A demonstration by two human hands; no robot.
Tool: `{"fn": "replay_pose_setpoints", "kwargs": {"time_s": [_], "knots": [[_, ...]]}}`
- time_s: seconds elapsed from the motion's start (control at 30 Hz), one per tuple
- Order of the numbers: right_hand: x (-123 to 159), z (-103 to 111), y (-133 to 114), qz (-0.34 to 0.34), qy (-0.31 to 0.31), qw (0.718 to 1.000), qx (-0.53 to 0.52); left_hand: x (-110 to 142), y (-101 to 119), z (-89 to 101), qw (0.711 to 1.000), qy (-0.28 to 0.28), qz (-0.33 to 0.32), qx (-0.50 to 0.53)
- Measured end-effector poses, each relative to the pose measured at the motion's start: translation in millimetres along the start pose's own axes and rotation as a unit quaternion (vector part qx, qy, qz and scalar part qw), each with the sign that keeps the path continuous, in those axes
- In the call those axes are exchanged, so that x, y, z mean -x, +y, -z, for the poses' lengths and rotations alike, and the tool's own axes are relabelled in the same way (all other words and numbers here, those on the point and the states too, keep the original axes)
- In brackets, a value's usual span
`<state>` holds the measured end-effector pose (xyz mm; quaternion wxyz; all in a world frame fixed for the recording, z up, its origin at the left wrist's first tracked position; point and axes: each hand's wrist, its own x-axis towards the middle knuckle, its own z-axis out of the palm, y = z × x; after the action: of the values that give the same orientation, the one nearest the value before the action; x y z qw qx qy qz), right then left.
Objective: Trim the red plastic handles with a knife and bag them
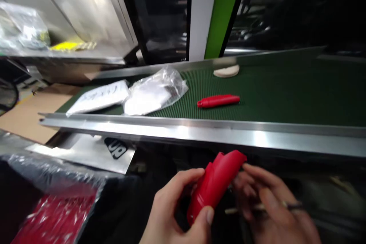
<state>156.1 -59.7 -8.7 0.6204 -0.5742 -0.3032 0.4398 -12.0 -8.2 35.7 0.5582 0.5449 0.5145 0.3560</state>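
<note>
My left hand is closed around a red plastic part, a curved, shell-like piece held tilted in front of the conveyor. Its thumb and fingers press on opposite sides of the lower end. Close by on the right, my right hand grips a thin rod-like tool with a pale tip and a dark far end; blur hides its exact kind. The right index fingertip is at the upper end of the red part, though whether it touches is hard to tell. Another red plastic part lies on the green belt.
A metal rail edges the ribbed green conveyor belt. On the belt lie a clear plastic bag, a white packet with writing and a pale rounded piece. A lined bin holding red pieces stands lower left.
</note>
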Motion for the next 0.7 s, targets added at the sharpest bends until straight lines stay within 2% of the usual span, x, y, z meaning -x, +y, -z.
{"fn": "replay_pose_setpoints", "kwargs": {"time_s": [0.1, 0.23, 0.37, 0.57, 0.7], "knots": [[-2, -14, -5, -0.056, -0.068, 0.996, -0.018, 18, -22, 4.0, 0.998, 0.026, 0.029, 0.039], [12, -31, 5, -0.105, -0.104, 0.987, 0.056, 37, -38, 10.1, 0.991, 0.053, 0.086, 0.09], [20, -37, 14, -0.122, -0.107, 0.981, 0.104, 50, -48, 15.9, 0.98, 0.034, 0.124, 0.15], [21, -47, 13, -0.121, -0.113, 0.98, 0.113, 54, -50, 24.3, 0.952, -0.015, 0.17, 0.255], [23, -57, 13, -0.142, -0.123, 0.977, 0.097, 53, -54, 30.1, 0.957, -0.004, 0.162, 0.239]]}}
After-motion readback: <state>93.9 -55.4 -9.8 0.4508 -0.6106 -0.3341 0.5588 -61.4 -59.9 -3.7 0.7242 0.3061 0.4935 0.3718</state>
